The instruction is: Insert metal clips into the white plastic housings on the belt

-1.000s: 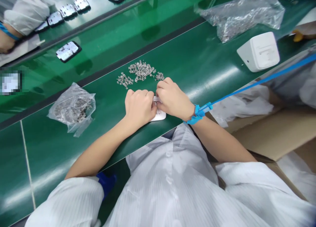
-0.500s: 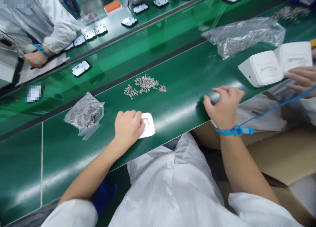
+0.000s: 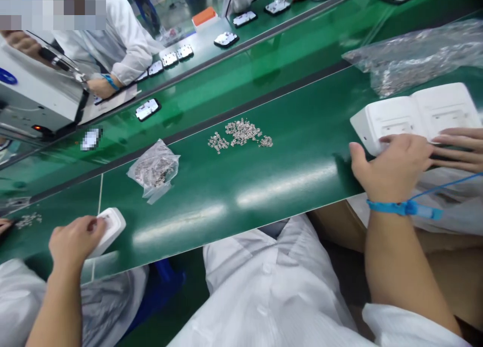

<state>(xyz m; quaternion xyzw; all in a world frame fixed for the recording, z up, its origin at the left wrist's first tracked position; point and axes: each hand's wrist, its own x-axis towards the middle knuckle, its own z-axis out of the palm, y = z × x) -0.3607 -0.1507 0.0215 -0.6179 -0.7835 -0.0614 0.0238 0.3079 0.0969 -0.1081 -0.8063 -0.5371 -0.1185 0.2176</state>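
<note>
My left hand (image 3: 75, 239) is wrapped over a white plastic housing (image 3: 112, 226) at the left of the green work surface. At the right, my right hand (image 3: 396, 163), with a blue wrist strap, reaches over the near edge of another white housing (image 3: 390, 118), thumb and fingers apart. That housing stands against a second white one (image 3: 447, 108). A pile of small metal parts (image 3: 243, 131) lies mid-surface, and a clear bag of metal parts (image 3: 156, 168) rests to its left.
A co-worker's hand (image 3: 462, 148) is beside my right hand. A large clear bag (image 3: 415, 58) lies at the back right. Across the green divider, circuit boards (image 3: 148, 109) lie near another person's arm (image 3: 130, 50). A cardboard box (image 3: 335, 221) stands below the edge.
My left hand has moved far left with the white housing. My right hand has gone right and now reaches the housings there. The view has shifted.
</note>
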